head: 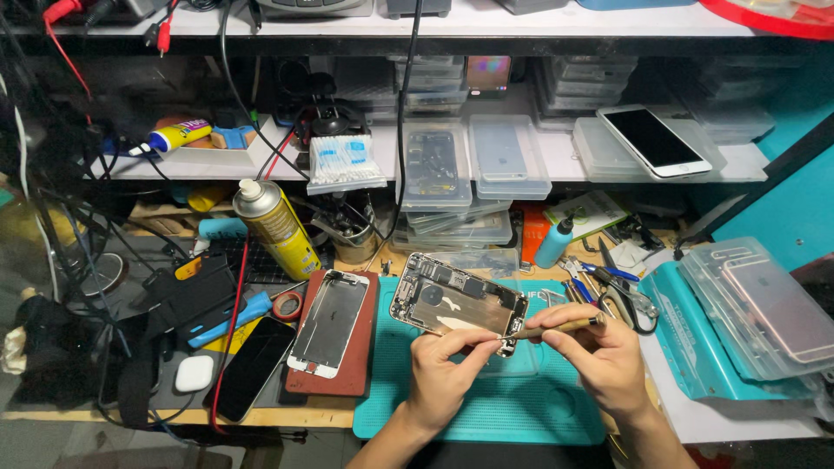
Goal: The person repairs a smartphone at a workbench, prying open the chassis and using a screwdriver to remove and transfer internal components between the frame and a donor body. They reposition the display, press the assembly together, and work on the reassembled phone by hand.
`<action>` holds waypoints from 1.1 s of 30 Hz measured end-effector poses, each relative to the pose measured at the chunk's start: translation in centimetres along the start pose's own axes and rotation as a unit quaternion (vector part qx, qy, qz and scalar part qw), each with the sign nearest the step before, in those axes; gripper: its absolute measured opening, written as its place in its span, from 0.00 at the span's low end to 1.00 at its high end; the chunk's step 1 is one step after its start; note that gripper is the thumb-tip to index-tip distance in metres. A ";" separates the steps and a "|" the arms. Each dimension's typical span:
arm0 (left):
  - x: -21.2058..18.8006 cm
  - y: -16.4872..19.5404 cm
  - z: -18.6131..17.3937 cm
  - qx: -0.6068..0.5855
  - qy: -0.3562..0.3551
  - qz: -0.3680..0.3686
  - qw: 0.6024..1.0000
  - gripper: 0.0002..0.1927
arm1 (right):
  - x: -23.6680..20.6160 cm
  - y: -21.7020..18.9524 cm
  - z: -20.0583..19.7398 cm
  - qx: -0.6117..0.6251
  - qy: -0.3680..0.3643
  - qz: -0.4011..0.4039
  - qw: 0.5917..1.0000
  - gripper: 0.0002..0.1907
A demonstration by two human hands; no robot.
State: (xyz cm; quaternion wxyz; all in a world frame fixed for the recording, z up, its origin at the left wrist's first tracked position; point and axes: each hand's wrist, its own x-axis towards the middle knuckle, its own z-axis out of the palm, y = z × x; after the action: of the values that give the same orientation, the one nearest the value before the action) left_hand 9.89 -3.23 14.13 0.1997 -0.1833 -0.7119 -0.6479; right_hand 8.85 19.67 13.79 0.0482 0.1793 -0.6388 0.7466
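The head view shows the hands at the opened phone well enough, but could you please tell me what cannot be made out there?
- Tool tip: too small, where the left hand meets the opened phone; contact unclear.
- Phone's near corner: hidden behind the left fingers.
- Right hand palm: turned away around the wooden-handled tool.
- Phone's inner parts: too small to identify.
- Red tray: cut off by the top edge.

I see a wooden desk (287,415), crowded, pushed against a teal wall (799,217) on the right. White shelf (556,156) runs across mid-view, a second white shelf (486,19) above it. Dark recess between them. Black cables (404,113) hang down. Light even, from overhead; left side falls dimmer.
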 end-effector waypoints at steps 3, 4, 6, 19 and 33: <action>0.0 0.0 0.0 -0.020 -0.004 -0.009 1.000 0.04 | 0.0 0.0 0.0 -0.004 -0.002 -0.009 1.000 0.08; 0.0 0.0 0.0 -0.021 -0.006 -0.012 1.000 0.04 | 0.0 0.0 0.0 -0.006 -0.002 -0.009 1.000 0.08; -0.1 -0.1 0.0 -0.021 -0.010 -0.018 1.000 0.04 | 0.0 0.0 0.0 -0.010 -0.001 -0.010 1.000 0.08; -0.2 -0.4 -0.1 -0.009 0.010 -0.010 1.000 0.10 | 0.0 -1.2 0.5 -0.040 0.066 -0.057 0.995 0.10; -0.1 -0.6 -0.2 0.008 0.025 -0.007 1.000 0.09 | 1.5 -3.4 1.6 -0.295 0.084 -0.213 0.928 0.09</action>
State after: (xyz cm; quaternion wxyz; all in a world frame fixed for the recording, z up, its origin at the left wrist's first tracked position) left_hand 9.66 -3.48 13.58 0.2144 -0.1603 -0.7129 -0.6481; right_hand 8.82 18.53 17.64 0.3104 0.2251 -0.7708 0.5087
